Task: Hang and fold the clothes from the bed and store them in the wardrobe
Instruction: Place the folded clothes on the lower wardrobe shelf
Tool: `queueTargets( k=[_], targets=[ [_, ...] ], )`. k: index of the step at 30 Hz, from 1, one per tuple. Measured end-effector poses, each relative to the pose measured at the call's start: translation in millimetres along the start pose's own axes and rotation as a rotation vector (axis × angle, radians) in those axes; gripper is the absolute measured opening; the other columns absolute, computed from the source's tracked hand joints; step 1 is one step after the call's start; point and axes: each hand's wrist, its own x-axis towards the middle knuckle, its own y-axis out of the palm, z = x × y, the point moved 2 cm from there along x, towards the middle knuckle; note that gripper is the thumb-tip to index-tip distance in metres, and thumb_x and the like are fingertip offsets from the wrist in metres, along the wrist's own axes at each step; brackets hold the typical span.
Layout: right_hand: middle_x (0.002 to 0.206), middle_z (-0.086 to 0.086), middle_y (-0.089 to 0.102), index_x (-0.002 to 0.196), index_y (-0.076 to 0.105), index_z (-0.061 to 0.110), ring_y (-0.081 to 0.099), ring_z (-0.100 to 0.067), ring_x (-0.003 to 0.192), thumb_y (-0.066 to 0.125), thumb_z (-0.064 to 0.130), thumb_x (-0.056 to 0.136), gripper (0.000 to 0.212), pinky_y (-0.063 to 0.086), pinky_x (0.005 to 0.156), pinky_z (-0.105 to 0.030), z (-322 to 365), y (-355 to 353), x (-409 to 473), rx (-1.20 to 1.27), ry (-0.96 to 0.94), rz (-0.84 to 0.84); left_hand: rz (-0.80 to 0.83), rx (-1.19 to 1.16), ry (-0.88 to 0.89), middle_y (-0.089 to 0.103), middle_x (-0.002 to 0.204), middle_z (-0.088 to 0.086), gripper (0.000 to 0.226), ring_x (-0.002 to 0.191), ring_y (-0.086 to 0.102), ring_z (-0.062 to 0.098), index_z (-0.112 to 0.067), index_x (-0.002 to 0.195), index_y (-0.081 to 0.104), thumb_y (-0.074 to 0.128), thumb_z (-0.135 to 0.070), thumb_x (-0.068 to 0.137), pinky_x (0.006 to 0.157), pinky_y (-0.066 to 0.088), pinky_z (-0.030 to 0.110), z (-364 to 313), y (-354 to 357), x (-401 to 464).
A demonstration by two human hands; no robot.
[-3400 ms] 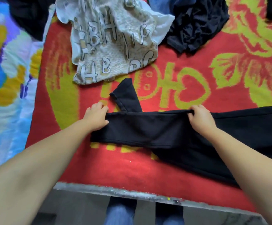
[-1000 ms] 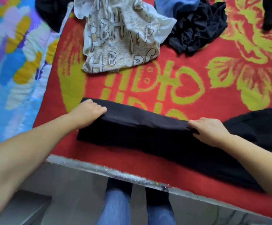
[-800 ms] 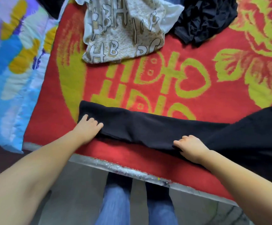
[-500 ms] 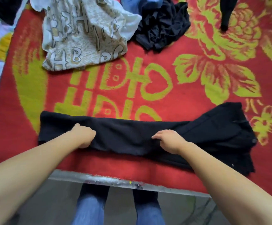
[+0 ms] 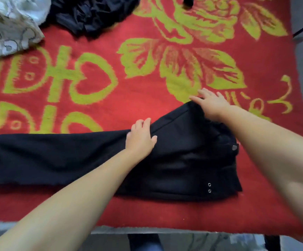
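A pair of black trousers (image 5: 85,156) is lying along the near edge of the bed, on a red blanket (image 5: 147,98) patterned with yellow-green flowers and hearts. The legs are stretching off to the left and running out of view, while the waist end is sitting to the right, where a metal button (image 5: 234,147) and two small eyelets (image 5: 209,187) are showing. The left hand (image 5: 141,139) is resting flat on the trousers near their far edge, about where the legs are meeting the seat, with its fingers straight and its palm pressing down on the cloth, gripping nothing. The right hand (image 5: 211,104) is lying on the far corner of the waist end, its fingers spread and reaching just past the cloth onto the blanket; it is lying open on the fabric rather than pinching it, as far as the blurred view is showing. Both forearms are reaching in from the near side. At the far left a pale printed garment (image 5: 7,28) is lying crumpled on the blanket, and just beside it a heap of dark clothes (image 5: 91,13) is sitting near the top edge, well apart from the trousers. Below the edge of the bed, the person's legs in blue jeans (image 5: 145,244) are partly showing.
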Motion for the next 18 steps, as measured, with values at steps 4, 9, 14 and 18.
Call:
queueTargets(
  k=[4, 9, 14, 18],
  targets=[
    [0.147, -0.008, 0.038, 0.134, 0.044, 0.019, 0.021, -0.023, 0.144, 0.045, 0.005, 0.087, 0.049, 0.0, 0.115, -0.059, -5, 13, 17, -0.03, -0.074, -0.057, -0.086, 0.154, -0.043, 0.049, 0.127, 0.008, 0.046, 0.121, 0.042, 0.029, -0.014, 0.134, 0.044, 0.058, -0.028, 0.092, 0.095, 0.036, 0.042, 8, 7, 8],
    [0.091, -0.001, 0.051, 0.068, 0.035, 0.023, 0.054, -0.028, 0.092, 0.057, 0.02, 0.081, 0.026, 0.037, 0.064, -0.031, -31, -8, -19, 0.044, -0.254, -0.211, -0.292, 0.307, 0.29, 0.052, 0.097, 0.012, 0.015, 0.09, 0.048, 0.033, -0.004, 0.098, 0.056, 0.06, -0.006, 0.083, 0.07, 0.041, 0.043, -10, -1, -19],
    [0.094, -0.001, 0.055, 0.082, 0.051, 0.024, 0.06, -0.028, 0.091, 0.06, 0.03, 0.075, 0.013, 0.033, 0.058, -0.028, -49, 26, -113, -0.022, -0.394, -0.209, -0.239, 0.389, 0.617, 0.053, 0.072, 0.01, 0.011, 0.062, 0.056, 0.031, -0.008, 0.074, 0.055, 0.06, -0.003, 0.065, 0.047, 0.044, 0.034, -32, 6, -74],
    [0.113, -0.001, 0.051, 0.11, 0.052, 0.02, 0.057, -0.026, 0.105, 0.055, 0.028, 0.084, 0.027, 0.044, 0.071, -0.034, -21, 110, -173, -0.018, -0.455, 0.048, 0.128, 0.621, 0.708, 0.056, 0.081, 0.003, 0.014, 0.072, 0.059, 0.024, -0.014, 0.083, 0.059, 0.053, -0.009, 0.07, 0.061, 0.044, 0.03, -17, 47, -108]
  ],
)
